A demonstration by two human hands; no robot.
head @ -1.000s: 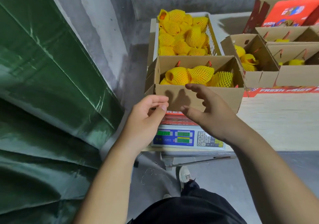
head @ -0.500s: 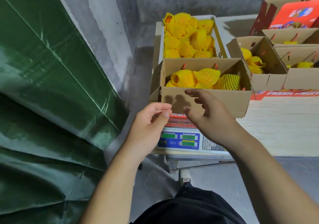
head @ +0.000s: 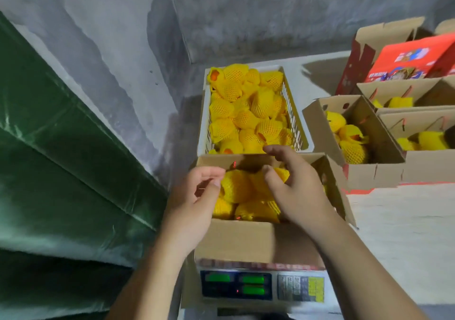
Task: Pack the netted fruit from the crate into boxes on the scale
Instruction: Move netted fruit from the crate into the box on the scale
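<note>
Noting netted fruit [head: 237,186]: yellow foam mesh sleeves, orange skin showing at some open ends. It lies in the cardboard box [head: 236,239] on the scale [head: 262,286]; more fills the white crate [head: 299,132] just behind. Left hand [head: 194,201] loosely curled, grasping nothing, at the box's left edge. Right hand [head: 295,184] relaxed, spread over the fruit; contact unclear. Free tabletop [head: 403,233] to the right. Versus a second ago, I see both hands moved from the box front to above it.
</note>
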